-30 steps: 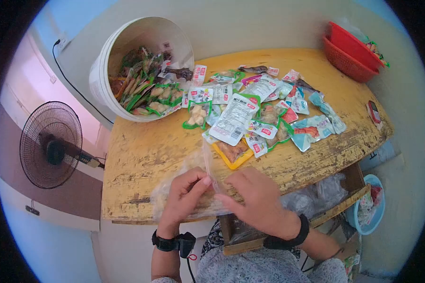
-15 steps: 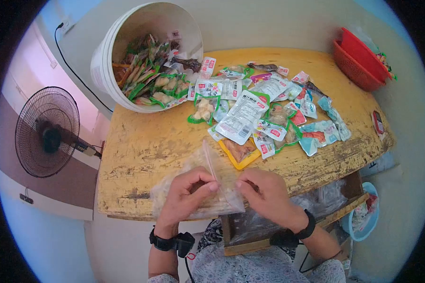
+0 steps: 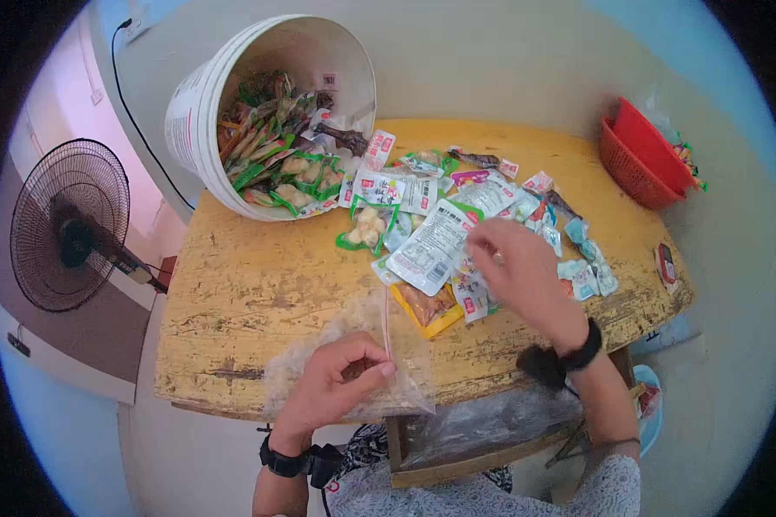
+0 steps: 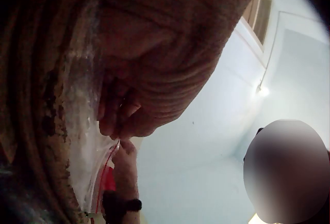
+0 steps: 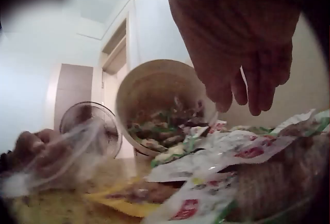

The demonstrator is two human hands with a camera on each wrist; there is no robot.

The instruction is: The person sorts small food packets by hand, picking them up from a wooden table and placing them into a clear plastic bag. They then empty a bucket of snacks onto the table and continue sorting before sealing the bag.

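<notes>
My left hand (image 3: 341,379) pinches the top edge of a clear zip bag (image 3: 409,362) between thumb and forefinger. The bag lies near the table's front edge, its reddish zip strip showing in the left wrist view. My right hand (image 3: 522,271) is over a heap of snack packets, nearest a white printed packet (image 3: 431,246). In the right wrist view its fingers (image 5: 252,87) point down above the packets, holding nothing. A yellow-edged packet (image 3: 424,310) lies between the bag and the heap. Behind them a white bucket (image 3: 190,125) rests on its side, more packets inside.
Red plastic baskets (image 3: 647,164) stand at the table's back right, and a small red handset (image 3: 666,265) lies at the right edge. Below the front edge a drawer (image 3: 483,431) is pulled out, with clear plastic inside. A fan (image 3: 71,226) stands at the left.
My right hand has let go of the zip bag and moved forward and right, over the packets. The left hand keeps its pinch on the bag. The head view has shifted slightly.
</notes>
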